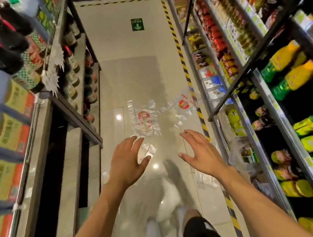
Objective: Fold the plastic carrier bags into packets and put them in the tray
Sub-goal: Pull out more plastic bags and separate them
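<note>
A clear plastic carrier bag (145,120) with a red logo lies flat on the tiled aisle floor ahead of me. A second clear bag (183,107) with the same logo lies crumpled to its right, near the striped floor line. A third crumpled clear piece (147,150) shows just past my left fingers. My left hand (126,162) and my right hand (202,152) are stretched out above the floor, fingers spread and relaxed, holding nothing. No tray is in view.
Shelves of bottles and boxes (7,113) line the left side. Shelves of packets and drink bottles (281,82) line the right. A black and yellow striped line (184,66) runs along the right shelf's foot. My white shoes (155,235) stand on the floor below.
</note>
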### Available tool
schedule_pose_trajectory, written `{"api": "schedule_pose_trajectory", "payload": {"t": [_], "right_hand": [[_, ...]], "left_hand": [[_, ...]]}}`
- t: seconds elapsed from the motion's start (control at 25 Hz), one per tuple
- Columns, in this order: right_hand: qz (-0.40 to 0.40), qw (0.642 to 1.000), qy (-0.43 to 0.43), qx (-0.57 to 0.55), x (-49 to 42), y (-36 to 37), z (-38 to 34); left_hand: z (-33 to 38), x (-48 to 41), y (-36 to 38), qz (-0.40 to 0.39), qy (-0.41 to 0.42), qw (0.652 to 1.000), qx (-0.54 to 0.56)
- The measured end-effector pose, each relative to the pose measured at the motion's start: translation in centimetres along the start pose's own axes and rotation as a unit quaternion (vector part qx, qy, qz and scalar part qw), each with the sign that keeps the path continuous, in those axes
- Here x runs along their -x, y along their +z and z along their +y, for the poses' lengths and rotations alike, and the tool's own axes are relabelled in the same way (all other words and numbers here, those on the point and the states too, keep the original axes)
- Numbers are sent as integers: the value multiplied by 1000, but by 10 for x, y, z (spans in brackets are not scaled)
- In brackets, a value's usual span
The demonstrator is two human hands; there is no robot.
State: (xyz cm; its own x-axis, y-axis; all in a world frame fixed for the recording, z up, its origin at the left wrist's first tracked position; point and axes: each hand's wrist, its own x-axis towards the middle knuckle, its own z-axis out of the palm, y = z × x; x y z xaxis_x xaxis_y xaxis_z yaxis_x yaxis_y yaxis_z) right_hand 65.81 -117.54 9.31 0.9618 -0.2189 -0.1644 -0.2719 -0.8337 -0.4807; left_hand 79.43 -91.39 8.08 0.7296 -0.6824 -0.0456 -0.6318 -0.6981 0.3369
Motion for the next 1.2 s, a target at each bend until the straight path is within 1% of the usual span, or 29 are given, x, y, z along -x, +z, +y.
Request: {"api": "schedule_pose_trajectory", "payload": {"t": [0.12,0.2,0.4,0.6,0.76,0.92,1.12,1.2], "right_hand": [[-9,1000,-5,0,-55,-12,20],[-13,1000,-25,5,-97,-21,34],[-63,994,-78,35,-201,-53,54],[-106,985,-134,38,-296,-60,58],[-126,975,-174,60,-371,-49,48],[-171,961,-199,82,-452,-27,28],[-219,940,-240,108,-538,14,16],[-237,929,-259,114,-567,36,18]], "left_hand": [[-5,-50,3,-1,-17,1000,14],[-8,-84,4,2,-45,999,16],[-19,-156,3,19,-107,994,12],[-46,-217,8,25,-163,986,20],[-81,-255,13,38,-211,976,41],[-133,-286,24,32,-249,966,59],[-186,-319,48,20,-295,952,74],[-202,-330,65,15,-327,942,78]]}}
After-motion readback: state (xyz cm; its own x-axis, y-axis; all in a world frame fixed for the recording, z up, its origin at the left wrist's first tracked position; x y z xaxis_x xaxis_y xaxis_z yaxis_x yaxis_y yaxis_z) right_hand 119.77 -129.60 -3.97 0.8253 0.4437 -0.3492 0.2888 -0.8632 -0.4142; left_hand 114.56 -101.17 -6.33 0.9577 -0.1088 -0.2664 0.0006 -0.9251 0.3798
